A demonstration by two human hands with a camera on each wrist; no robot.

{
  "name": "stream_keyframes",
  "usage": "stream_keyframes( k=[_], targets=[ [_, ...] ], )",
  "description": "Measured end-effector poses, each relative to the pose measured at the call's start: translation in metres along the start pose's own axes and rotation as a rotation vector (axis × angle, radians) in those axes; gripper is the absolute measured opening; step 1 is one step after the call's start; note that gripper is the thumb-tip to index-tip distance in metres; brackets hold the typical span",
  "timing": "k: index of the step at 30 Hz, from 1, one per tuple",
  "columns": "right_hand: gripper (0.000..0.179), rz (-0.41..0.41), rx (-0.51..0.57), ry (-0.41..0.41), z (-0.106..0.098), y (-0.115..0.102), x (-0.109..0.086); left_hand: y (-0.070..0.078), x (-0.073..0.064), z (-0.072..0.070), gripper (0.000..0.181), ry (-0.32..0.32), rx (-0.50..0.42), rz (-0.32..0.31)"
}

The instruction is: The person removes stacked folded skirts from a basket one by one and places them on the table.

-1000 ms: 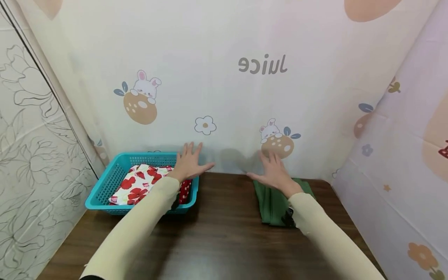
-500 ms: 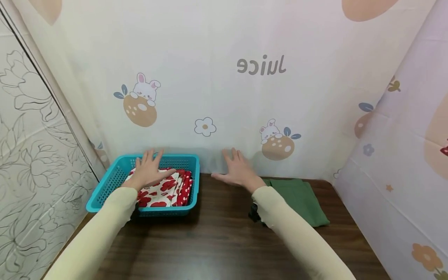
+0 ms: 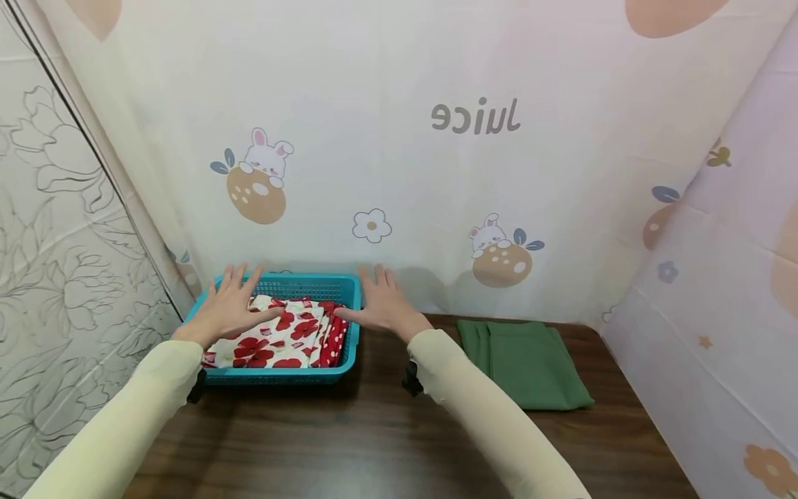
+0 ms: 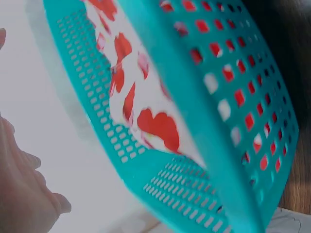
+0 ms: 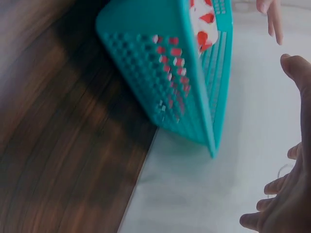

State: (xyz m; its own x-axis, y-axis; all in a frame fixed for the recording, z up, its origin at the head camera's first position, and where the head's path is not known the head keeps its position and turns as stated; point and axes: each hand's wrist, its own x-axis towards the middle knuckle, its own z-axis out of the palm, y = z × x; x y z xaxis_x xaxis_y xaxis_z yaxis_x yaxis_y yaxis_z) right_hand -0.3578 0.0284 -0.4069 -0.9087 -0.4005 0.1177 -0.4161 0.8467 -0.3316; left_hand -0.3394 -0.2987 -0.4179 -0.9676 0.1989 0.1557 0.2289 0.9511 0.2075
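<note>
A turquoise plastic basket [image 3: 280,376] with perforated walls stands at the back left of the table. Folded cloth [image 3: 280,339], white with red flowers, lies in it, beside red cloth with white dots [image 3: 334,344]. Over the basket's left side hovers my left hand [image 3: 224,308], fingers spread and holding nothing. My right hand [image 3: 384,305] is spread likewise just past the basket's right rim, with nothing in it. Both wrist views show the hands apart from the basket [image 4: 194,87]. The basket's left rim is partly hidden behind my left hand.
A folded green cloth [image 3: 536,364] lies at the right of the dark wooden table [image 3: 349,436]. Printed curtains [image 3: 399,159] hang behind the table and along both sides.
Both hands have moved left: the left one from the basket's right side to its left, the right one from above the green cloth to the basket's right rim. The basket stays in place.
</note>
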Motion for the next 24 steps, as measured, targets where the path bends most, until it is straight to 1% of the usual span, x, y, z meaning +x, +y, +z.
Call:
stream_keyframes(
  k=[2, 5, 8, 11, 14, 17, 20, 22, 24],
  targets=[
    [0.108, 0.006, 0.008, -0.008, 0.004, -0.010, 0.003, -0.004, -0.001, -0.005, 0.105, 0.004, -0.029, -0.019],
    [0.109, 0.028, 0.042, -0.046, 0.010, -0.025, 0.006, -0.010, -0.001, -0.011, 0.105, -0.011, -0.077, -0.063],
    [0.109, 0.042, 0.087, -0.088, 0.018, -0.039, 0.010, -0.015, 0.000, -0.014, 0.106, -0.025, -0.113, -0.099],
    [0.111, 0.047, 0.135, -0.121, 0.025, -0.049, 0.013, -0.018, 0.001, -0.012, 0.107, -0.037, -0.140, -0.126],
    [0.111, 0.052, 0.187, -0.154, 0.031, -0.054, 0.013, -0.019, 0.002, -0.006, 0.109, -0.051, -0.159, -0.137],
    [0.110, 0.065, 0.188, -0.178, 0.038, -0.061, 0.013, -0.021, 0.000, 0.005, 0.109, -0.057, -0.169, -0.137],
    [0.111, 0.093, 0.189, -0.208, 0.047, -0.070, 0.012, -0.026, -0.005, 0.015, 0.109, -0.056, -0.169, -0.150],
    [0.111, 0.126, 0.204, -0.240, 0.053, -0.075, 0.010, -0.029, -0.009, 0.021, 0.109, -0.072, -0.167, -0.175],
    [0.112, 0.150, 0.222, -0.270, 0.058, -0.079, 0.009, -0.032, -0.012, 0.025, 0.110, -0.109, -0.171, -0.211]
  ],
)
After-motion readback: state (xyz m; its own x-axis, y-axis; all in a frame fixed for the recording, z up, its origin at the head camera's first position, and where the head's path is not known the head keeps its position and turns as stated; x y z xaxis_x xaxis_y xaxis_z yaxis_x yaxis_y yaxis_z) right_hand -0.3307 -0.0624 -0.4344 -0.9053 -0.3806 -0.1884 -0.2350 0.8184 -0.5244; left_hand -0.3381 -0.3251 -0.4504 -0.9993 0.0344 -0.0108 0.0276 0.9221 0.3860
